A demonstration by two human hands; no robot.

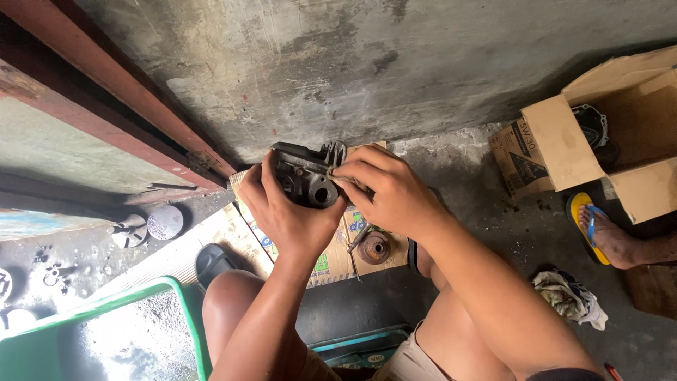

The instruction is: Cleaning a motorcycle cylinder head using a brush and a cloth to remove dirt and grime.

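A concrete wall (pixel 367 63) fills the top of the frame; an open cardboard box (pixel 620 134) sits at the right edge and a green tub (pixel 185 310) in the lower left corner. A flattened printed carton (pixel 331 254) lies at centre. Just above it, the dark finned engine part (pixel 307 176) is held off the ground: the left hand (pixel 285 212) grasps it from below and left, the right hand (pixel 391 194) pinches its right side with the fingertips. A small round metal part (pixel 374 247) lies beneath.
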